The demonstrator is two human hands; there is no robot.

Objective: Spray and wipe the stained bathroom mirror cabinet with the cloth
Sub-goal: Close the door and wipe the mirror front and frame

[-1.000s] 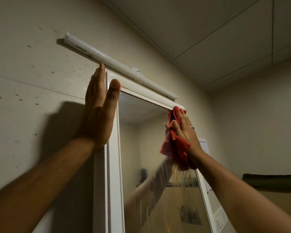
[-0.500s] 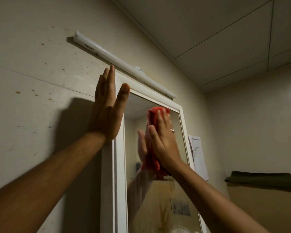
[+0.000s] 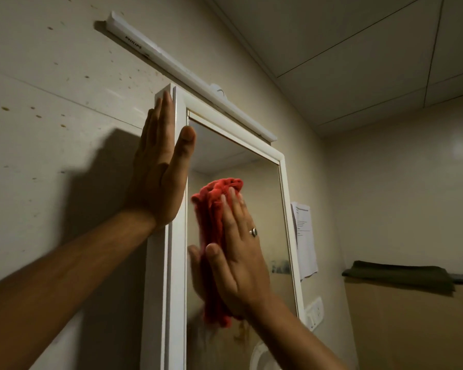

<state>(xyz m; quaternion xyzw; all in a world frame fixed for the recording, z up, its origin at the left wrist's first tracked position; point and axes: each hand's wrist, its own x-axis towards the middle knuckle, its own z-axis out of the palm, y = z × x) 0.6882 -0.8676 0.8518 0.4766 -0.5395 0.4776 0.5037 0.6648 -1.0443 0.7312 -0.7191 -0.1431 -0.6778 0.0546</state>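
Note:
The white-framed mirror cabinet (image 3: 177, 263) hangs on the wall, its glass (image 3: 267, 209) smeared lower down. My left hand (image 3: 159, 166) lies flat with straight fingers against the cabinet's left side near the top corner, thumb on the front frame. A bunched red cloth (image 3: 211, 222) is pressed against the left part of the mirror under my right hand (image 3: 238, 257), whose fingers are straight over it. A ring shows on that hand. No spray bottle is in view.
A white tube light (image 3: 187, 76) runs along the wall just above the cabinet. The wall at left is speckled with brown spots. Right of the cabinet hang a paper sheet (image 3: 304, 239) and a white switch plate (image 3: 314, 312). A dark folded towel (image 3: 398, 276) lies on a ledge at right.
My right hand has swept the red cloth from the mirror's top right corner leftward and down to the left middle of the glass. My left hand has stayed on the cabinet's side.

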